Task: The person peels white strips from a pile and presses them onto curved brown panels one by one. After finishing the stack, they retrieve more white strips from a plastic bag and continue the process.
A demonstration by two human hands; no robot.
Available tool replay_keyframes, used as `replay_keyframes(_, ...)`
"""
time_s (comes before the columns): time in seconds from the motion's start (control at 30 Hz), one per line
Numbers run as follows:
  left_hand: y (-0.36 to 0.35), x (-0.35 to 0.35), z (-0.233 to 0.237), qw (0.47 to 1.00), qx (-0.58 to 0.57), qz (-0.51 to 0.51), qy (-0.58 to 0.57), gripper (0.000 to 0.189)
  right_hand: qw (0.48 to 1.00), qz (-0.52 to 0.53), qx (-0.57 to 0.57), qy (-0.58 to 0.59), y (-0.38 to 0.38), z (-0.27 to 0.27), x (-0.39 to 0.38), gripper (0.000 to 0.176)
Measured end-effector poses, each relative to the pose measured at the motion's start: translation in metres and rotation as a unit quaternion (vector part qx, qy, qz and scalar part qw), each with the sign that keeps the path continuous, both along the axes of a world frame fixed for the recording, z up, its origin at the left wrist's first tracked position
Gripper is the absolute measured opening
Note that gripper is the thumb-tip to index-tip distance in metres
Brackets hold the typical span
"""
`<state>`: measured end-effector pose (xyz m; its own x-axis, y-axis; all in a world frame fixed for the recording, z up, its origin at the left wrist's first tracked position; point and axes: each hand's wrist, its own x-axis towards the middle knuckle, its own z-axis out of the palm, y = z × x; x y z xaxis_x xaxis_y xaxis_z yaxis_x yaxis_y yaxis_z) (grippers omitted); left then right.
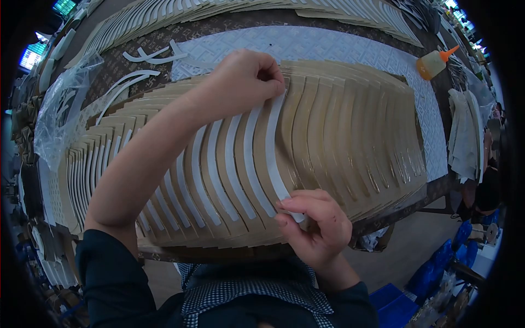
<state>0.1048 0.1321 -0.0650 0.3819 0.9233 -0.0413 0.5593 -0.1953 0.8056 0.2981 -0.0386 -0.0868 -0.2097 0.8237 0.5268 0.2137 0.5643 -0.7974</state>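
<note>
A white curved strip [272,145] lies along a tan curved piece in the overlapping row on the table. At its far end, my left hand [249,76] is closed in a pinch. My right hand [320,224] pinches the near end between thumb and fingers. To the left, several tan pieces carry similar white strips [232,145]. On the right, the bare tan pieces [350,120] show thin glossy lines, most visible toward their near ends.
A bottle with an orange nozzle [432,65] stands at the far right. Loose white strips [147,54] and a clear plastic bag [65,112] lie at the left. Another row of strip-covered pieces [219,8] spans the back. Blue bags [437,265] are on the right side, below table level.
</note>
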Motion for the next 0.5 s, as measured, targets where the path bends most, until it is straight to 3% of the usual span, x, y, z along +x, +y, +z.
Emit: replay_keyframes(0.5, -0.0027, 0.0088, -0.0080, 0.992, 0.092, 0.014, 0.079, 0.019, 0.996, -0.046, 0.024, -0.066, -0.0041, 0.0027, 0.0008, 0.030)
